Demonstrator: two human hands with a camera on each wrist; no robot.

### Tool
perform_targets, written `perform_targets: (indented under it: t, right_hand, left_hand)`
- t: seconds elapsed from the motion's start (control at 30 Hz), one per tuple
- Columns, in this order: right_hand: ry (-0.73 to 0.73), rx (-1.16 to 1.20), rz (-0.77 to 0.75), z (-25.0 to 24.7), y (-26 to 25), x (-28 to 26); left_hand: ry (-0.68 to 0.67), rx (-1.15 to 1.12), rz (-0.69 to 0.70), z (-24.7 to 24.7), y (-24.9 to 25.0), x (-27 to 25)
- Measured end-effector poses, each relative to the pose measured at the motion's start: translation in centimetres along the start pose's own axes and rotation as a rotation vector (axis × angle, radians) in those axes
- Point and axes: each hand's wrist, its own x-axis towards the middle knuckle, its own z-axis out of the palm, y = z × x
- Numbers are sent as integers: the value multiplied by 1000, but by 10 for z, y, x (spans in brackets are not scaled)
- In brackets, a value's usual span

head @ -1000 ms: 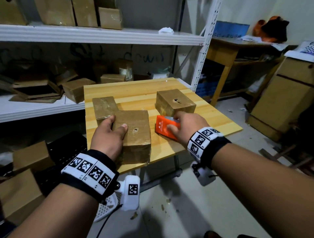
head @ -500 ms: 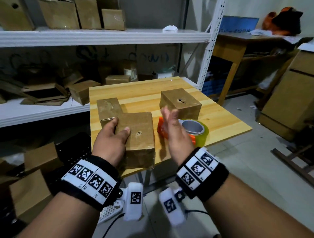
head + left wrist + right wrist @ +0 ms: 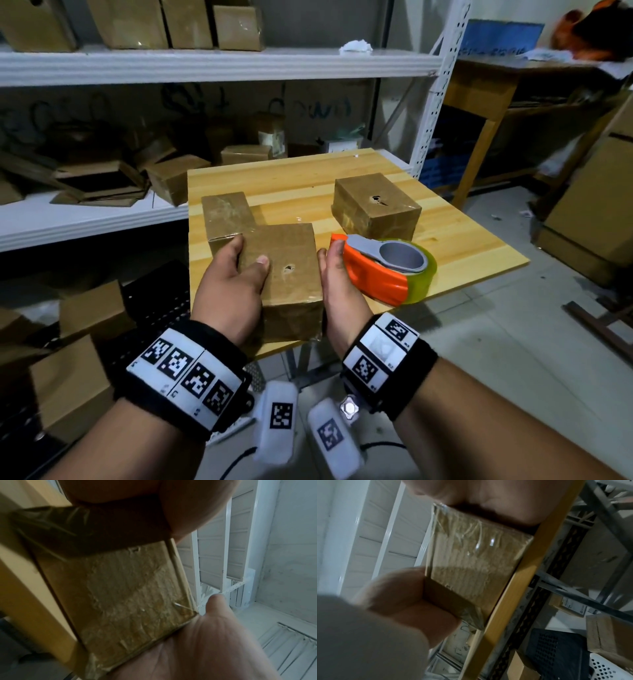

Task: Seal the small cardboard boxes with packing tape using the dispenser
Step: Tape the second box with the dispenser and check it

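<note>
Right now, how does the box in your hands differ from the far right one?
The near box is held, left hand gripping, right hand pressing its side; the far box stands untouched. The near box sits at the table's edge, the far box further in. Both are brown, taped, with a hole on top.

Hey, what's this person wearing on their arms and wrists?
Forearms are bare, no sleeves. The left wristband and right wristband are black with white panels of square black-and-white markers. Under them, the left pod and right pod are white, one marker each, trailing dark cables.
</note>
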Motion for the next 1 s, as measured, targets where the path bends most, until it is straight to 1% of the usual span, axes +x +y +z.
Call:
perform_targets:
  t: [0.1, 0.17, 0.23, 0.3, 0.37, 0.5, 0.6, 0.7, 1.0]
  right_hand:
    - [-24, 10, 20, 0, -3, -1]
    - [-41, 30, 28, 1, -7, -4]
    - [-15, 95, -2, 0, -15, -5]
    - [17, 173, -27, 0, -22, -7]
    - [16, 197, -40, 3, -27, -13]
    - [-14, 74, -143, 7, -25, -26]
    - [41, -19, -186, 8, -16, -25]
    - [81, -32, -191, 10, -10, -20]
    - [64, -98, -193, 1, -13, -15]
  left_hand:
    - [34, -50, 59, -1, -1, -6]
    - [33, -151, 104, -3, 1, -12]
    - [10, -229, 136, -7, 5, -15]
    - [23, -261, 160, -8, 9, -16]
    - [30, -263, 178, -7, 9, -17]
    - [-48, -174, 217, -3, 5, -26]
    - [-46, -108, 250, -1, -1, -25]
    - [-45, -70, 236, 0, -5, -24]
    - [-76, -125, 181, 1, -8, -20]
